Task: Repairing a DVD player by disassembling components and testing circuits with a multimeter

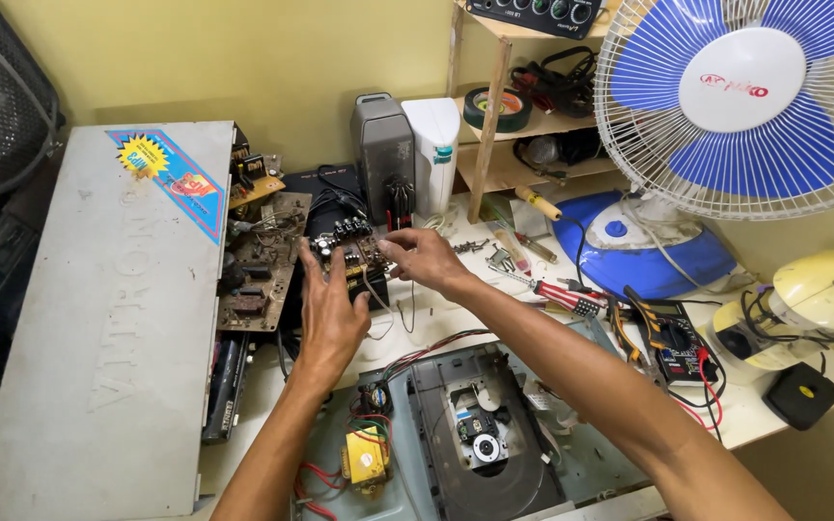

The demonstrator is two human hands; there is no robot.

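L hand [328, 314]: fingers spread flat, not clenched, tips touching near side of small circuit board [351, 255].
R hand [420, 259]: pinching board's right edge w/ thumb + fingertips.
Board: 1, held up just above table [436, 323], back-centre, near rear edge.
Larger brown PCB [264, 265]: 1, left of it, beside grey metal cover [108, 309].
Disc-player chassis [475, 434]: 1, open, front edge, between the forearms.
Fan [740, 101]: 1, back-right corner.
Multimeter [673, 342]: 1, right side.
Red-handled screwdriver [557, 292]: 1, right of R hand.
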